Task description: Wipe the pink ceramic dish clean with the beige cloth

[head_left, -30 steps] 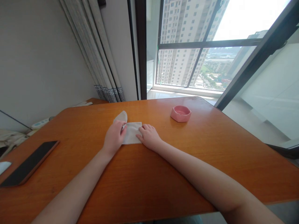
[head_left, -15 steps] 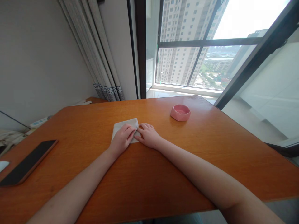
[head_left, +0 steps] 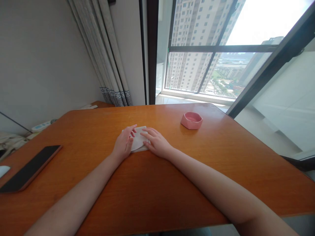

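Note:
A small white folded sheet, thin like a tissue or napkin, lies on the wooden table between my hands. At its left side, my left hand rests with the fingers apart and slightly lifted, covering the left part of the sheet. My right hand touches the right edge with outstretched fingers, palm down. Neither hand grips anything. Layered edges show along the sheet's near side.
A pink hexagonal ashtray stands to the right beyond my right hand. On the left lie a long black pad with a brown edge and part of a white object. A power strip is past the table's left edge.
My left hand has let go of the sheet's fold and moved left, its fingers opening. The top layer now lies flatter. My right hand stays at the right edge.

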Available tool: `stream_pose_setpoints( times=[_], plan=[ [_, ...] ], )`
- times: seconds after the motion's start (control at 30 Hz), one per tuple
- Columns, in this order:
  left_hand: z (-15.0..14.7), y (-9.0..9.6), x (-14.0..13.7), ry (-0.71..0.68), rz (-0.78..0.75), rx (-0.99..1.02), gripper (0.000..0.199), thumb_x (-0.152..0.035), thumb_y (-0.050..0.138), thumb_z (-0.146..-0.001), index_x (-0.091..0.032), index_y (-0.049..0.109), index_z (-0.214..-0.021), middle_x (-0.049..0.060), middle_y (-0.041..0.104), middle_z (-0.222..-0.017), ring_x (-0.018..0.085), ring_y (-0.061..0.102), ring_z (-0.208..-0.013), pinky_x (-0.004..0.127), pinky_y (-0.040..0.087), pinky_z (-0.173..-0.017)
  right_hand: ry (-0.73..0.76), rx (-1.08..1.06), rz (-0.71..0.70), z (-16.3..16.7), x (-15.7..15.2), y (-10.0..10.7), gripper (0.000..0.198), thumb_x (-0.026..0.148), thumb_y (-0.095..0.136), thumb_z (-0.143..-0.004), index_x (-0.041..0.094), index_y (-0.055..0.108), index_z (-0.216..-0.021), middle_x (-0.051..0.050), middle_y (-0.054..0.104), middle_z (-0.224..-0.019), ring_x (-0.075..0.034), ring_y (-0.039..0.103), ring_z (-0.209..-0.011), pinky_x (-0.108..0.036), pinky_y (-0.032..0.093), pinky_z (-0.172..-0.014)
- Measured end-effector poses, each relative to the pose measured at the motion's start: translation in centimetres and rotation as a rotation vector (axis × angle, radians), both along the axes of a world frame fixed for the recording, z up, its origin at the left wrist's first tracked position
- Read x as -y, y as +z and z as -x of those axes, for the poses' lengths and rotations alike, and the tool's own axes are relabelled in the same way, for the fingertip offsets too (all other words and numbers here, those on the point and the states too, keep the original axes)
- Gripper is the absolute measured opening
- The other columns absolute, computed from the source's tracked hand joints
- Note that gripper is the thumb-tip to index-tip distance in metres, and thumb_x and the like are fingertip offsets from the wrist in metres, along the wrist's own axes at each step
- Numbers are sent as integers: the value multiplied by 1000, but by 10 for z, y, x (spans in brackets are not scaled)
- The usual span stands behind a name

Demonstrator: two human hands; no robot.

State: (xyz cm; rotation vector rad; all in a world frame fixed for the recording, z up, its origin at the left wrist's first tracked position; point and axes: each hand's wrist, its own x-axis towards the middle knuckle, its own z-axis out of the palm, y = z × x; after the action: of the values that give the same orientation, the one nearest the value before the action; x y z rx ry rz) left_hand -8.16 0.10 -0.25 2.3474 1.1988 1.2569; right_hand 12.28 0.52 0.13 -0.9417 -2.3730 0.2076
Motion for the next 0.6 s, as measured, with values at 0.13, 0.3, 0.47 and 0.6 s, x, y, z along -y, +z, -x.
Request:
stream_pose_setpoints(
  times=[0.13,0.3,0.47,0.6],
  plan=[
    [4,1,0,4,-9,-5,51,-48,23,-92,-17,42,-128,10,56,-101,16,54,-79,33,46,-77,60,186,94,5,11,-1,29,41,43,-93,20,60,-103,-8,58,-112,-19,50,-107,-34,39,-95],
    [-2,4,-1,-40,94,-85,39,-38,28,-94,-17,50,-119,8,60,-97,17,57,-85,32,45,-81,-210,246,136,-27,26,3,14,27,49,-86,17,58,-84,-9,54,-96,-20,51,-96,-33,44,-84],
    [-16,2,0,-131,296,-210,29,-35,38,-90,-19,61,-99,6,65,-90,16,58,-79,29,46,-73,-191,66,233,-111,43,0,9,14,48,-79,21,52,-79,-5,55,-93,-17,54,-90,-31,45,-84],
    [-22,2,1,-177,340,-228,26,-31,40,-89,-18,63,-93,5,65,-84,16,57,-74,28,45,-70,-323,7,223,-191,57,-11,6,21,48,-81,24,51,-77,-7,57,-96,-20,57,-98,-34,46,-88]
  ],
)
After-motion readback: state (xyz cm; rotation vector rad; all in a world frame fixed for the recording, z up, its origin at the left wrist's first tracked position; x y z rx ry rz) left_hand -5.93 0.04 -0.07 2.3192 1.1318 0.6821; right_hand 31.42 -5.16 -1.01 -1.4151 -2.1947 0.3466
